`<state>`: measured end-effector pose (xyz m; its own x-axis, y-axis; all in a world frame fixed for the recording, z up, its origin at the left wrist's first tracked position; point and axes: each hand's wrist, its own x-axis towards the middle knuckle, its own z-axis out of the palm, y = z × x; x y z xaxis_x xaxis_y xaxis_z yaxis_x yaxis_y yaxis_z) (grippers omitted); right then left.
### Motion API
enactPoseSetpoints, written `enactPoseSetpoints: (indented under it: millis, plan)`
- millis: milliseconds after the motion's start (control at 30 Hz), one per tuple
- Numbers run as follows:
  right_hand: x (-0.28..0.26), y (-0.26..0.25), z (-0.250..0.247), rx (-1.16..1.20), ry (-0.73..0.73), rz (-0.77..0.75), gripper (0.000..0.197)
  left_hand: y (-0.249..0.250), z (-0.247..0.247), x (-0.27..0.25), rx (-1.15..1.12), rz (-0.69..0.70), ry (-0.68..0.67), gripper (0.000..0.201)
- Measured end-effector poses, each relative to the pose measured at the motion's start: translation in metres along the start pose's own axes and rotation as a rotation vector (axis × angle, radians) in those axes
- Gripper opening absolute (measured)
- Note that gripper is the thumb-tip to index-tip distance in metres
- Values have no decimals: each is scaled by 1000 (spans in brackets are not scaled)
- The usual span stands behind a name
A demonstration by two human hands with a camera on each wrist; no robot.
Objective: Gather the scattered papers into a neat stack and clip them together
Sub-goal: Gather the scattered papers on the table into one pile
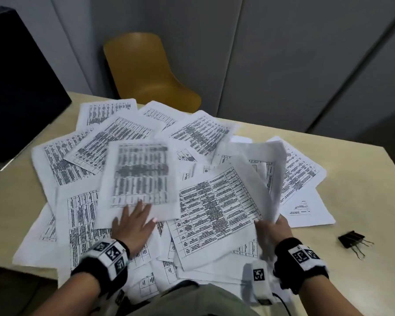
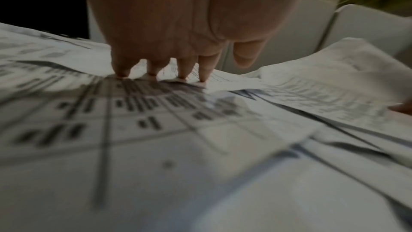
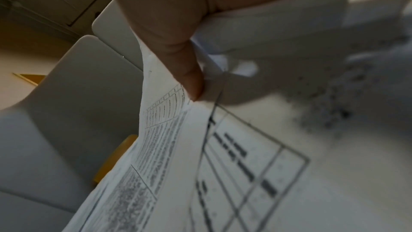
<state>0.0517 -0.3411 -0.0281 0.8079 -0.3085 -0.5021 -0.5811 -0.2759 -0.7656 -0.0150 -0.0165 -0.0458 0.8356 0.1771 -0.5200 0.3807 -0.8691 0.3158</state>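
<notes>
Printed sheets of paper [image 1: 82, 156] lie scattered over the beige table [image 1: 360, 179]. My left hand [image 1: 134, 222] lies flat with spread fingers [image 2: 183, 70] pressing on a blurred sheet [image 1: 141, 176] near the middle. My right hand [image 1: 275, 226] grips a bundle of several sheets [image 1: 249, 169] by its near edge, and the bundle curls upward. In the right wrist view the thumb [image 3: 189, 80] pinches those sheets [image 3: 223, 165]. A black binder clip [image 1: 351, 239] with wire handles lies on the table to the right of my right hand.
A yellow chair [image 1: 146, 71] stands behind the table's far edge. A dark boxy object [image 1: 16, 83] sits at the far left of the table. Grey cabinet panels [image 1: 283, 53] form the background. Some sheets overhang the near table edge above my lap.
</notes>
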Motion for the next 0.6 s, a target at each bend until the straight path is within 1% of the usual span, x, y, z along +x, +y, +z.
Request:
enactPoseSetpoints:
  millis: [67,100,133,167,200,233,267,300,333,367,400,433,533,567,600]
  plan:
    - [0,4,0,6,-18,36,22,9,3,-6,-44,108,-2,51]
    - [0,5,-1,8,-22,51,21,11,4,-7,-152,167,23,46]
    - [1,6,-1,7,-25,63,20,14,1,-11,-317,197,60,40]
    - [1,8,-2,5,-31,72,21,15,-1,-11,-496,208,128,38]
    - [3,9,-2,-2,-34,82,24,12,-4,-8,-590,188,244,40]
    - [3,10,-2,-7,-43,89,28,9,-7,-3,-540,118,368,46]
    - [4,10,-2,-9,-47,94,29,5,-10,2,-420,5,439,55]
    - [4,11,-2,-8,-46,97,28,1,-14,6,-311,-134,427,64]
    - [4,11,-1,-7,-46,102,27,-1,-16,9,-255,-260,353,72]
    - [4,12,-1,-7,-43,97,27,-1,-16,10,-237,-335,269,77]
    - [4,13,-1,-13,-27,85,26,2,-14,12,-221,-341,213,81]
    - [1,12,-1,-24,-15,73,25,6,-10,12,-191,-296,188,82]
    - [-2,10,-5,-13,-36,57,22,23,8,14,-173,-80,173,79]
    - [-4,8,-7,5,-46,65,19,28,14,14,-207,-7,146,77]
    - [-6,5,-9,9,-48,55,17,36,16,11,-290,81,112,75]
